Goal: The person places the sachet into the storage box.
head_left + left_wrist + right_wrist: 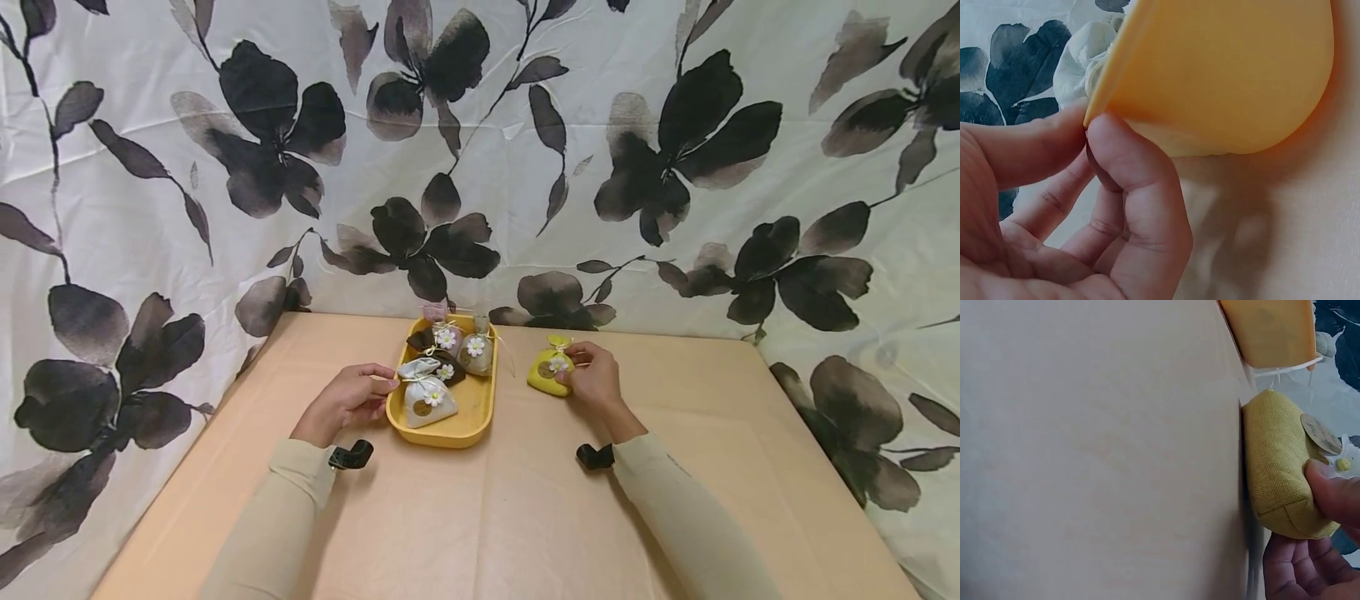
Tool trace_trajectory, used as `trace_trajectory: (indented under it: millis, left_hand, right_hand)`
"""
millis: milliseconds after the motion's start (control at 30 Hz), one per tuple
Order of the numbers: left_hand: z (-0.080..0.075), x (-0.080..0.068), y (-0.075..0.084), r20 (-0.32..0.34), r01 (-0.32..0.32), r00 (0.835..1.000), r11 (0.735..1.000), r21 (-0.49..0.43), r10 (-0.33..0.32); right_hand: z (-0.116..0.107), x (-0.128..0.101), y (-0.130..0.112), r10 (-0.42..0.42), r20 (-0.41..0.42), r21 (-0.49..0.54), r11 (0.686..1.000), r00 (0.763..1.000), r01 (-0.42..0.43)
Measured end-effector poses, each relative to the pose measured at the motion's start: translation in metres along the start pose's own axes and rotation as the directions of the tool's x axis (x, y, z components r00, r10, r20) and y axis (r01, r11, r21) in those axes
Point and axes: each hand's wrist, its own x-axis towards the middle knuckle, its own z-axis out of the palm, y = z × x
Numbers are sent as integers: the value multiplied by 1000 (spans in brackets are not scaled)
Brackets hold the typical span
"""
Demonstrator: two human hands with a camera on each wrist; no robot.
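Note:
My left hand point(352, 400) pinches the left rim of a yellow tray point(468, 417) between thumb and forefinger; the left wrist view shows the grip close on the tray's edge point(1105, 87). Inside the tray lie several small drawstring pouches: a white one point(418, 404) nearest me, a dark brown one point(452, 367), a grey-beige one point(477, 357) and a pinkish one point(448, 333), with white flowers on them. To the right of the tray, my right hand point(596, 379) holds a yellow pouch point(542, 371) by its right side. In the right wrist view the yellow pouch point(1279, 462) touches the table, its round tag visible.
A peach-coloured cloth covers the table point(525, 517). Behind it hangs a white curtain point(525, 167) with dark flower prints. Black wrist cameras sit at my left wrist point(351, 455) and right wrist point(595, 456).

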Motion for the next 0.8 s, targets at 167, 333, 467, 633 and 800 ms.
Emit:
trace_trajectory:
  millis: [167,333,467,633,800]
  left_hand:
    - [0,2,-2,23,12,1000,999,-30,-11]
    - [-1,1,-5,70,15,997,996,-83,-9]
    - [-2,-1,-5,82,16,997,996,-84,-9]
    - [-4,-2,-3,72,4,997,997,-72,1]
    - [-3,-2,-4,72,3,997,998,-58,1]
  right_hand:
    - [-3,-5,-4,-8,-29,26,1000,1000,9]
    - [-6,-9,-12,-23,-71,43,999,997,26]
    - [-9,-13,-20,-31,-84,48,998,996,36]
    - [-12,-17,-31,-50,-89,77,995,995,57]
    - [-16,-23,-39,-64,-92,82,994,994,72]
